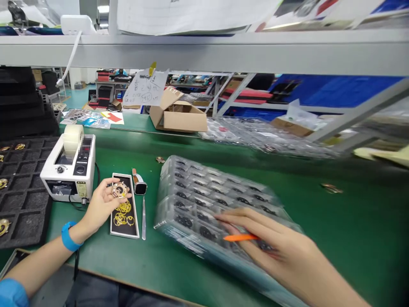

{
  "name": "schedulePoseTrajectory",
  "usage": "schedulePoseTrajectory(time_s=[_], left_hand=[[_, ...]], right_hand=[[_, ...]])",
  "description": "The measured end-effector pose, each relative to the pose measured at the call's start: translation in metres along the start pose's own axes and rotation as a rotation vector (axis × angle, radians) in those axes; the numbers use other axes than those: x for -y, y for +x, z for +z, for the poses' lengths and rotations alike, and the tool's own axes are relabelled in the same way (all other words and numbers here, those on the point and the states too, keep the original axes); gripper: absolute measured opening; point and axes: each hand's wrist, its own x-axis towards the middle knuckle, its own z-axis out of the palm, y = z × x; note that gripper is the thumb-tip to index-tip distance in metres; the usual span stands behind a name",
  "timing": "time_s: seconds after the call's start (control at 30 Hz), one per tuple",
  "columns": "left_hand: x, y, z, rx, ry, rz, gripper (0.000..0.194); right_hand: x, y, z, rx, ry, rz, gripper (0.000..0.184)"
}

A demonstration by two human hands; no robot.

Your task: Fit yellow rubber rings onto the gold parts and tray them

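Round gold-and-white metal part: held at its edge by the curled left hand (104, 199), the part (119, 190) being raised over the narrow white-rimmed, black-lined box (136, 218) of thin yellow rings (124, 207). As good practice, only the rim should be gripped and the face left untouched.

Clear plastic stack of compartmented trays (191, 245): reached into by the right hand (281, 249); small black parts (184, 221) are seen in its compartments. A light fingertip pick, straight up from one compartment, is judged best, so that neighbours are not disturbed.

Orange pointed tool (241, 237): gripped among the right fingers, its tip turned leftward; it should be tucked clear of the trays. Whether anything is pinched at the blurred fingertips cannot be told.

Right forearm: entered from the lower right, the back of the hand uppermost, the fingers extended low over the compartments.

Left forearm: angled up from the lower left, a bright blue band (70, 236) being worn at the wrist.
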Motion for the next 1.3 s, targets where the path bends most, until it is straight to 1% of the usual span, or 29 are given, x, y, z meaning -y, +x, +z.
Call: schedulePoseTrajectory(time_s=[0.07, 0.1, 0.2, 0.3, 0.43, 0.5, 0.57, 0.93, 1.1, 1.3], left_hand=[[0.002, 0.0, 0.001, 0.019, 0.005, 0.007, 0.037], [0.004, 0.0, 0.001, 0.026, 0.014, 0.008, 0.036], [0.007, 0.002, 0.001, 0.045, 0.051, 0.008, 0.036], [0.009, 0.004, 0.0, 0.067, 0.063, 0.006, 0.038], [0.009, 0.004, 0.0, 0.104, 0.05, 0.024, 0.04], [0.01, 0.003, 0.0, 0.129, 0.049, 0.026, 0.043], [0.01, 0.002, 0.001, 0.142, 0.051, 0.021, 0.044], [0.006, 0.0, 0.004, 0.155, 0.092, 0.002, 0.035], [0.005, 0.0, 0.005, 0.161, 0.118, 0.013, 0.034], [0.006, 0.0, 0.003, 0.155, 0.139, 0.02, 0.036]], right_hand=[[0.035, 0.018, 0.019, 0.036, 0.279, -0.098, 0.016], [0.051, 0.027, 0.029, 0.061, 0.378, -0.082, 0.015], [0.09, 0.05, 0.059, 0.093, 0.616, 0.043, 0.018], [0.107, 0.065, 0.081, 0.134, 0.769, 0.185, 0.022], [0.109, 0.069, 0.101, 0.165, 0.91, 0.328, 0.02], [0.107, 0.068, 0.107, 0.149, 0.93, 0.381, 0.017], [0.107, 0.066, 0.109, 0.141, 0.923, 0.401, 0.016], [0.107, 0.069, 0.099, 0.169, 0.943, 0.42, 0.014], [0.112, 0.067, 0.102, 0.105, 0.898, 0.415, 0.014], [0.115, 0.064, 0.108, 0.046, 0.768, 0.37, 0.016]])
